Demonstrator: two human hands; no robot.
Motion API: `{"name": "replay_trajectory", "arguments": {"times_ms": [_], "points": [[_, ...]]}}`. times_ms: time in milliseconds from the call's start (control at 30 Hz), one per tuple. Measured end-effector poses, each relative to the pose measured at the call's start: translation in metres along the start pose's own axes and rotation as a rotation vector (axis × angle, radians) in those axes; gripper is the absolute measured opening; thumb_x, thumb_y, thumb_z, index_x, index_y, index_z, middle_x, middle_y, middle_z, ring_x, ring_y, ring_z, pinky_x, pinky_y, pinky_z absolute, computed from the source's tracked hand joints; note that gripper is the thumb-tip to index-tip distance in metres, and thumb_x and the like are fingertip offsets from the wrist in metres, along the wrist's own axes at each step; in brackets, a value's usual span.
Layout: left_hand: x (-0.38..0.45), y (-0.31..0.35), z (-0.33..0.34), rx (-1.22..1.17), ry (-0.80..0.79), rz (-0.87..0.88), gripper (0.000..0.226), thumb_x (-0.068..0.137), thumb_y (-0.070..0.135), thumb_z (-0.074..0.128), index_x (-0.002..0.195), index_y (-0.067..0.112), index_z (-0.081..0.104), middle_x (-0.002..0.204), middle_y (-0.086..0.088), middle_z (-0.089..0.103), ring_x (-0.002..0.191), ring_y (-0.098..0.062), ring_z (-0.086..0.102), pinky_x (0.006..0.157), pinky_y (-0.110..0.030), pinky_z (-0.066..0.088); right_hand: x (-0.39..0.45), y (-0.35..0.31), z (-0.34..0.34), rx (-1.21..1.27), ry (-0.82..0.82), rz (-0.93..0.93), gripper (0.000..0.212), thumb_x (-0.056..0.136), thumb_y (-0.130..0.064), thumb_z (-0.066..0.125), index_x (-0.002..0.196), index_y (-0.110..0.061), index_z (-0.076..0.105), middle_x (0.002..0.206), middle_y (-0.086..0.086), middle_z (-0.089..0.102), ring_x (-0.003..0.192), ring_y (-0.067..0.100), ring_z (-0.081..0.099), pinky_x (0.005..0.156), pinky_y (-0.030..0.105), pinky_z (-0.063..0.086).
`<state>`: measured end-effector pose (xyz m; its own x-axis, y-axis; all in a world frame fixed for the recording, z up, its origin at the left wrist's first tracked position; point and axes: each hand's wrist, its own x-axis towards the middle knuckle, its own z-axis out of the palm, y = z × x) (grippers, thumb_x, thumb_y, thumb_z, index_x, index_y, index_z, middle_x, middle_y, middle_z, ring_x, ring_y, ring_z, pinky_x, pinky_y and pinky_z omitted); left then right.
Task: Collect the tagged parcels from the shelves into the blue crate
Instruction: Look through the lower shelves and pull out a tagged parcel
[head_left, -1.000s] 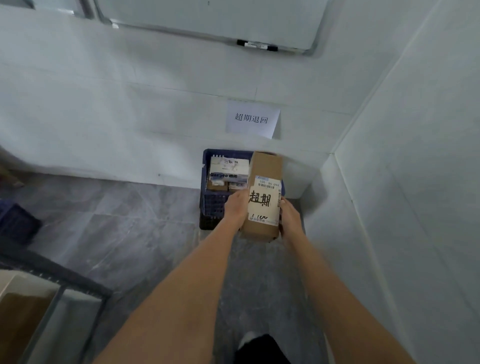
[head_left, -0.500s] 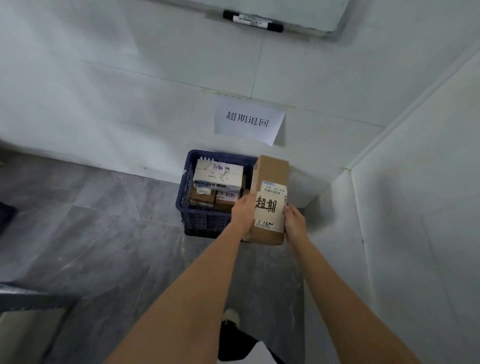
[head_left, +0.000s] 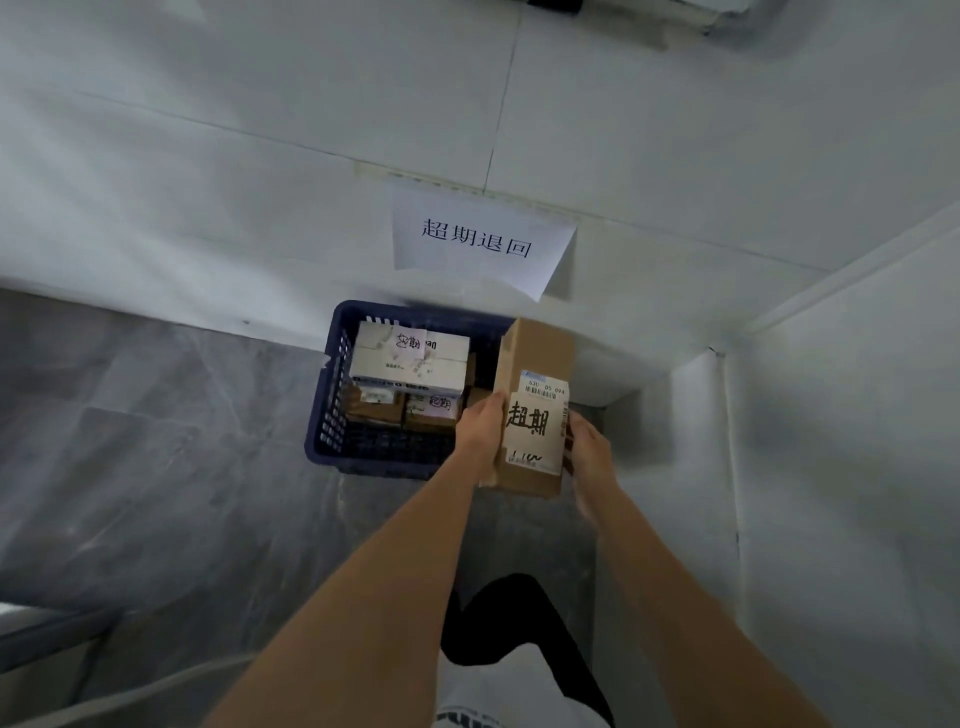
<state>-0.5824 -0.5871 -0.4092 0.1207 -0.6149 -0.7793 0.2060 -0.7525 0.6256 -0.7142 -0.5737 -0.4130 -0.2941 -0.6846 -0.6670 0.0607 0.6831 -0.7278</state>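
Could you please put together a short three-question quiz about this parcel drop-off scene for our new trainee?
1. True or false: the brown parcel already lies inside the blue crate.
2. Which hands hold the brown parcel? A) left hand only B) right hand only C) both
3. Fill in: the paper sign hangs on the wall directly above the ____.

Key
1. False: it is held up over the crate's right side.
2. C: one hand grips each long side.
3. Blue crate, which already holds a white box and smaller brown boxes.
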Motion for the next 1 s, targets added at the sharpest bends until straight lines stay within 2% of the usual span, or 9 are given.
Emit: {"name": "replay_trajectory", "arguments": {"times_ms": [133,200,300,467,633,733,833,900,1000], "points": [[0.032,0.014,0.006,0.043,-0.036,-0.071,0.041,0.102,0.036,0.04,0.124,0.006,0.056,0.102,-0.007,0.064,0.093,-0.022,0.061,0.078,-0.028,0.045,0.036,-0.01,0.012,-0.068,-0.006,0.054,0.036,0.103,-0.034,0.04,0.112,-0.011,0.066,0.105,0.01,0.072,0.09,0.022,0.07,0.067,0.033,0.056],[0.049,0.015,0.005,0.066,-0.066,-0.115,0.034,0.103,0.037,0.037,0.119,0.013,0.055,0.119,-0.011,0.061,0.106,-0.026,0.057,0.09,-0.033,0.043,0.052,-0.011,0.016,-0.116,-0.014,0.077,0.038,0.102,-0.037,0.039,0.111,-0.012,0.066,0.104,0.009,0.072,0.092,0.025,0.07,0.076,0.04,0.059],[0.081,0.015,0.008,0.052,-0.083,-0.146,0.032,0.102,0.042,0.033,0.093,0.022,0.056,0.116,-0.01,0.064,0.093,-0.02,0.057,0.085,-0.032,0.044,0.079,-0.008,0.023,-0.138,-0.038,0.099,0.039,0.103,-0.04,0.038,0.112,-0.013,0.065,0.104,0.009,0.072,0.092,0.024,0.07,0.073,0.037,0.058],[0.138,0.011,0.02,0.027,-0.097,-0.212,0.043,0.1,0.049,0.034,0.099,0.016,0.06,0.104,-0.01,0.066,0.093,-0.025,0.063,0.082,-0.035,0.051,0.124,0.007,0.038,-0.118,-0.064,0.102,0.036,0.105,-0.032,0.039,0.12,-0.011,0.063,0.099,0.004,0.072,0.076,0.011,0.071,0.052,0.021,0.053],[0.196,-0.017,0.034,0.067,-0.09,-0.216,0.036,0.098,0.053,0.035,0.098,0.022,0.052,0.114,-0.015,0.065,0.104,-0.033,0.063,0.096,-0.047,0.05,0.18,0.041,0.049,-0.13,-0.077,0.134,0.035,0.103,-0.031,0.036,0.121,-0.017,0.062,0.105,0.007,0.072,0.098,0.026,0.069,0.067,0.036,0.059],[0.231,-0.041,0.037,0.051,-0.065,-0.253,0.045,0.097,0.053,0.035,0.101,0.017,0.062,0.109,-0.014,0.069,0.098,-0.03,0.066,0.093,-0.045,0.052,0.21,0.062,0.056,-0.139,-0.078,0.164,0.037,0.101,-0.035,0.033,0.119,-0.019,0.061,0.107,0.007,0.071,0.102,0.027,0.067,0.083,0.046,0.058],[0.262,-0.065,0.036,-0.039,-0.059,-0.311,0.043,0.099,0.049,0.035,0.101,0.017,0.063,0.104,-0.009,0.069,0.089,-0.022,0.065,0.079,-0.034,0.053,0.235,0.081,0.062,-0.144,-0.075,0.204,0.038,0.101,-0.036,0.03,0.118,-0.021,0.06,0.106,0.004,0.071,0.1,0.025,0.067,0.081,0.044,0.058],[0.279,-0.075,0.035,-0.073,-0.057,-0.335,0.035,0.1,0.042,0.036,0.087,0.02,0.06,0.089,-0.002,0.066,0.077,-0.014,0.061,0.065,-0.028,0.047,0.251,0.094,0.064,-0.144,-0.084,0.22,0.04,0.1,-0.037,0.029,0.117,-0.022,0.062,0.107,0.004,0.072,0.101,0.026,0.067,0.083,0.045,0.057],[0.299,-0.083,0.039,-0.103,-0.061,-0.359,0.032,0.1,0.033,0.033,0.079,0.023,0.056,0.08,0.003,0.061,0.072,-0.011,0.057,0.058,-0.026,0.042,0.271,0.108,0.068,-0.151,-0.106,0.22,0.042,0.101,-0.038,0.026,0.115,-0.023,0.063,0.108,0.004,0.072,0.101,0.027,0.068,0.085,0.05,0.057]]}}
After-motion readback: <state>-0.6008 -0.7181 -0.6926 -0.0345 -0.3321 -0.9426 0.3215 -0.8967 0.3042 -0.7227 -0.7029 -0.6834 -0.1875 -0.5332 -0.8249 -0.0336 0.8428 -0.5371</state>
